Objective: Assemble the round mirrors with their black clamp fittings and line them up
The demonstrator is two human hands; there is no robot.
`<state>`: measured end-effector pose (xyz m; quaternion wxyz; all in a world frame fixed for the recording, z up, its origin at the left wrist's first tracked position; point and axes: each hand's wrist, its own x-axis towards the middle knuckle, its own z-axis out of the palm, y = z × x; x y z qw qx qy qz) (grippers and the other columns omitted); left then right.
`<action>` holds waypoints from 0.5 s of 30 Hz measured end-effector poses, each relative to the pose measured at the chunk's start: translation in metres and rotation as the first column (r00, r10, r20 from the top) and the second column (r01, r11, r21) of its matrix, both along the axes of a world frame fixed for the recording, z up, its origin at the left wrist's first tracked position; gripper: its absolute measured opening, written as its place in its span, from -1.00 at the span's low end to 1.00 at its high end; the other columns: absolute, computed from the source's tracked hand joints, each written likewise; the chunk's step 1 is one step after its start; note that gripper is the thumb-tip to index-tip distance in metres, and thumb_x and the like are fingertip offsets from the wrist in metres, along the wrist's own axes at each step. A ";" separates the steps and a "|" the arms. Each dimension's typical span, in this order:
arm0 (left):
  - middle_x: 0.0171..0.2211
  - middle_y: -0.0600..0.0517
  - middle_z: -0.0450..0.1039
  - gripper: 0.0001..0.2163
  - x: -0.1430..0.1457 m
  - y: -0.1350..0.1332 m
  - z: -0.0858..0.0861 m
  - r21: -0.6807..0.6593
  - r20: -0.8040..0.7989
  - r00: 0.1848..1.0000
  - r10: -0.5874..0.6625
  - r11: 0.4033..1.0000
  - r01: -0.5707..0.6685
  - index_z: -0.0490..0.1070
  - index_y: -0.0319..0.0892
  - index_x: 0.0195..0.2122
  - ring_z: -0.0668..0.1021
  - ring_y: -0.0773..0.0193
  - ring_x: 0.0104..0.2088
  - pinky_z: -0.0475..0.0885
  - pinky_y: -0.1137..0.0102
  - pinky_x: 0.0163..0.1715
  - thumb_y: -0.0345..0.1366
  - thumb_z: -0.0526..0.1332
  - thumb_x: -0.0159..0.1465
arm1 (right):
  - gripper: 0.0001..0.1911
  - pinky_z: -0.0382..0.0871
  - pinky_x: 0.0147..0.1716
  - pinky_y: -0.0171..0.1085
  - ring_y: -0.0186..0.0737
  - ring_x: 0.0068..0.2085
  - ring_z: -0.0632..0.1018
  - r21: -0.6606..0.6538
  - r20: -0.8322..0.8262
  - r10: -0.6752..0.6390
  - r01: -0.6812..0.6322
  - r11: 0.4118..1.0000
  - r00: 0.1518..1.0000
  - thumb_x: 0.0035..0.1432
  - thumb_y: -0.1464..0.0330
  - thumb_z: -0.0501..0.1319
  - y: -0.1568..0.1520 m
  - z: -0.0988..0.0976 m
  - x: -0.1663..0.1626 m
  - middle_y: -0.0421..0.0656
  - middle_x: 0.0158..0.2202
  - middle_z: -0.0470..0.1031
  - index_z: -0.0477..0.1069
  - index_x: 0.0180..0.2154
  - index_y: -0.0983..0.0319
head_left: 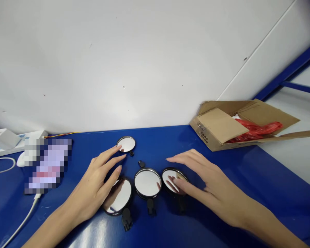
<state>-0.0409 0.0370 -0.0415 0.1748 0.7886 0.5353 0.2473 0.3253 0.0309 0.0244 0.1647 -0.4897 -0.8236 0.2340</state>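
My left hand (91, 184) and right hand (209, 182) lie open, grasping nothing, over round mirrors (147, 183): fragile, slick glass, best held by the metal rim (147, 169) or black mount (151, 206).

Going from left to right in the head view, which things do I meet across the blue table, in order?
White power strip → left hand → middle round mirror → right hand → cardboard box

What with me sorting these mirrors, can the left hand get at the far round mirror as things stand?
Probably yes: the left hand has its fingers already at the edge of the far round mirror, and nothing lies between them on the blue table.
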 end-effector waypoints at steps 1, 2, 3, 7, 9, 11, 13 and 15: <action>0.63 0.07 0.22 -0.59 -0.001 0.000 -0.001 0.010 -0.009 1.000 -0.019 1.000 0.019 0.41 0.19 0.48 0.26 -0.07 0.60 0.24 -0.20 0.54 -0.05 0.04 0.69 | -0.61 0.38 0.39 0.21 0.12 0.32 0.54 0.019 -0.019 0.002 -0.002 1.000 1.000 0.60 0.03 0.21 0.006 0.001 -0.005 -0.08 0.31 0.56 0.50 0.31 -0.06; 0.62 0.05 0.24 -0.57 -0.001 0.001 -0.002 0.018 -0.016 0.999 -0.039 0.999 0.039 0.39 0.16 0.51 0.25 -0.07 0.61 0.24 -0.18 0.54 -0.07 0.04 0.69 | -0.64 0.37 0.38 0.20 0.11 0.29 0.56 0.044 -0.039 0.016 -0.015 0.999 0.999 0.61 0.04 0.20 0.013 0.001 -0.011 -0.09 0.26 0.61 0.54 0.25 -0.03; 0.61 0.03 0.27 -0.56 -0.002 0.001 -0.002 0.018 -0.023 0.998 -0.058 0.998 0.058 0.38 0.14 0.52 0.26 -0.07 0.61 0.24 -0.17 0.54 -0.08 0.05 0.69 | -0.67 0.37 0.36 0.18 0.09 0.25 0.59 0.063 -0.057 0.042 -0.039 0.997 0.998 0.61 0.07 0.20 0.021 0.001 -0.017 -0.09 0.21 0.65 0.58 0.20 0.01; 0.52 -0.02 0.41 -0.59 -0.002 0.002 0.003 0.028 -0.038 0.997 -0.070 0.997 0.071 0.44 0.12 0.47 0.37 -0.10 0.53 0.28 -0.15 0.48 -0.08 0.08 0.68 | -0.81 0.44 0.19 0.02 -0.01 0.07 0.67 0.054 -0.103 0.143 -0.138 0.989 0.984 0.56 0.27 0.27 0.057 -0.004 -0.048 -0.13 0.00 0.75 0.66 0.04 0.08; 0.46 -0.02 0.47 -0.62 -0.003 0.002 0.008 0.043 -0.036 0.998 -0.055 0.997 0.057 0.48 0.12 0.43 0.42 -0.09 0.46 0.30 -0.11 0.42 -0.07 0.10 0.68 | -0.85 0.46 0.12 -0.02 -0.04 -0.01 0.69 -0.008 -0.130 0.155 -0.158 0.987 0.979 0.52 0.29 0.31 0.073 -0.009 -0.063 -0.14 -0.09 0.76 0.68 -0.05 0.11; 0.37 -0.01 0.53 -0.63 -0.003 0.002 0.012 0.058 -0.036 0.998 -0.058 0.997 0.060 0.49 0.13 0.41 0.48 -0.06 0.38 0.30 -0.06 0.36 -0.09 0.08 0.69 | -0.90 0.51 -0.02 -0.11 -0.09 -0.09 0.71 -0.094 -0.155 0.157 -0.172 0.981 0.975 0.45 0.31 0.37 0.085 -0.015 -0.076 -0.14 -0.15 0.76 0.70 -0.12 0.14; 0.25 0.01 0.60 -0.64 -0.003 0.003 0.015 0.080 -0.043 0.997 -0.064 0.995 0.067 0.49 0.14 0.41 0.55 -0.01 0.27 0.30 -0.02 0.29 -0.13 0.05 0.70 | -0.90 0.52 -0.15 -0.17 -0.12 -0.17 0.71 -0.137 -0.152 0.161 -0.182 0.974 0.975 0.36 0.27 0.47 0.094 -0.020 -0.085 -0.16 -0.21 0.76 0.69 -0.17 0.16; 0.12 0.02 0.63 -0.64 -0.004 0.005 0.017 0.102 -0.050 0.997 -0.059 0.993 0.064 0.51 0.14 0.40 0.59 0.02 0.13 0.34 0.02 0.21 -0.15 0.05 0.71 | -0.84 0.50 -0.25 -0.21 -0.14 -0.24 0.71 -0.159 -0.136 0.166 -0.187 0.969 0.977 0.28 0.24 0.54 0.099 -0.022 -0.090 -0.18 -0.26 0.75 0.69 -0.21 0.17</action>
